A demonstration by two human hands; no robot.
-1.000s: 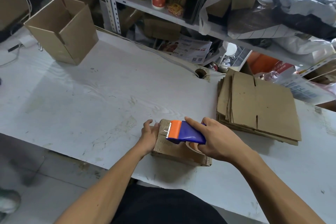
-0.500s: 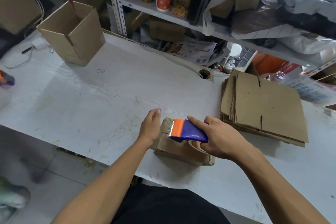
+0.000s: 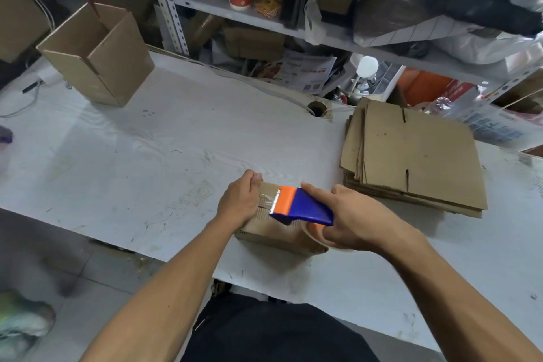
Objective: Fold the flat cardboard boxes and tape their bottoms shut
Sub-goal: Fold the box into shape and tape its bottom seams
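A small folded cardboard box (image 3: 273, 232) sits near the front edge of the white table (image 3: 147, 161), directly before the person. The left hand (image 3: 239, 200) rests on the box's left end, fingers curled over its far edge. The right hand (image 3: 349, 219) grips a blue and orange tape dispenser (image 3: 299, 207), fingers wrapped round its body, toothed blade over the box top. A stack of flat cardboard boxes (image 3: 417, 161) lies just right. An assembled open box (image 3: 97, 56) stands at far left.
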